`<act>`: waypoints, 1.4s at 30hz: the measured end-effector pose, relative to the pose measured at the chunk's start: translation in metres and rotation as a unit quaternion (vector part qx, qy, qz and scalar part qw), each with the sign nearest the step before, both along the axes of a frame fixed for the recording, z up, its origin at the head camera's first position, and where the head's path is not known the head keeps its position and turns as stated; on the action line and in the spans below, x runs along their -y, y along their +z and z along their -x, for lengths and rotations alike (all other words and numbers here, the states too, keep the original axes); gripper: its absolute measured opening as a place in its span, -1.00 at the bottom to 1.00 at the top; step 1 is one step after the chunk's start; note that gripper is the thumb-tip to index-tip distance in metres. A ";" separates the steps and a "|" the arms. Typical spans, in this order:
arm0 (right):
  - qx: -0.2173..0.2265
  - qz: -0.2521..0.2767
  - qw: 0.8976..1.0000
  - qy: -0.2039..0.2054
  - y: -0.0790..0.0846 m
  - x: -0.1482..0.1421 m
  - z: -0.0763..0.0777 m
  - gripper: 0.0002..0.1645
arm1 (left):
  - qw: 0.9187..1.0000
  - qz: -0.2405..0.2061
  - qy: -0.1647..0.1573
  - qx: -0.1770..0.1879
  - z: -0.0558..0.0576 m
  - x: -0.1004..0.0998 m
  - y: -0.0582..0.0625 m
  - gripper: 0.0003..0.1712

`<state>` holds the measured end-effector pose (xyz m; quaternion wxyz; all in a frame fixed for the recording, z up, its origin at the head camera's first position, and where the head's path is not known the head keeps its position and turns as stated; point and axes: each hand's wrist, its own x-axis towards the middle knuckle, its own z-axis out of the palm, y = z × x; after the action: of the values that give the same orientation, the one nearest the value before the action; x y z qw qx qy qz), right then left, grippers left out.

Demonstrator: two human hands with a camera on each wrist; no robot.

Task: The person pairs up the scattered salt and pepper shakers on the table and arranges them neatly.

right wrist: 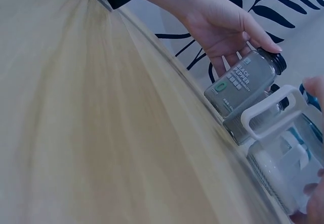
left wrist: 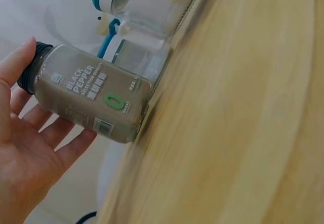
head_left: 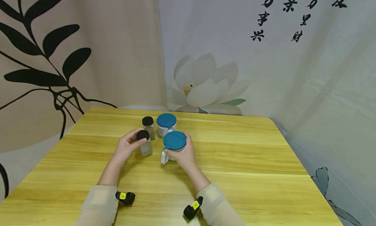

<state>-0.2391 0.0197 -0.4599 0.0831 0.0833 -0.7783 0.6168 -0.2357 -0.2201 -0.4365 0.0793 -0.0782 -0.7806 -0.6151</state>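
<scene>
My left hand (head_left: 125, 146) holds a black pepper jar (head_left: 146, 149) near its black lid, thumb on the lid and fingers behind the glass. The label reads clearly on the pepper jar (left wrist: 93, 92) in the left wrist view. My right hand (head_left: 185, 155) grips a clear seasoning jar (head_left: 175, 141) with a blue lid and white handle, thumb on the near side, fingers round the far side. Behind them stand a second black-lidded jar (head_left: 151, 131) and a second blue-lidded jar (head_left: 166, 121). Whether the held jars touch the table I cannot tell.
A light wooden table (head_left: 249, 187) carries all the jars, which stand close together near its far edge. A printed cloth (head_left: 205, 30) hangs behind. Each wrist wears a small black camera (head_left: 126, 198).
</scene>
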 end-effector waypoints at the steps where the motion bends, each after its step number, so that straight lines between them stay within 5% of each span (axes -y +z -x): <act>1: 0.000 0.000 1.000 0.001 0.000 -0.001 0.000 0.22 | 1.000 -0.001 0.000 0.001 -0.001 0.000 0.001 -0.39; 9: -0.001 0.005 1.000 0.000 0.002 -0.006 0.001 0.21 | 1.000 -0.004 -0.011 -0.005 -0.013 -0.007 0.022 -0.41; 20: -0.003 -0.006 1.000 -0.006 0.003 -0.008 0.002 0.21 | 1.000 0.001 -0.006 -0.005 -0.002 -0.006 0.008 -0.42; 29: -0.002 0.012 1.000 -0.002 0.007 -0.011 0.001 0.19 | 1.000 0.001 -0.022 -0.007 -0.018 -0.017 0.037 -0.44; 42: -0.008 0.014 1.000 0.009 0.010 -0.018 0.004 0.16 | 1.000 -0.002 -0.028 -0.001 -0.023 -0.023 0.044 -0.44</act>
<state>-0.2426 0.0376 -0.4495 0.0848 0.0941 -0.7680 0.6278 -0.2127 -0.1968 -0.3928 0.0635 -0.1006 -0.7768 -0.6184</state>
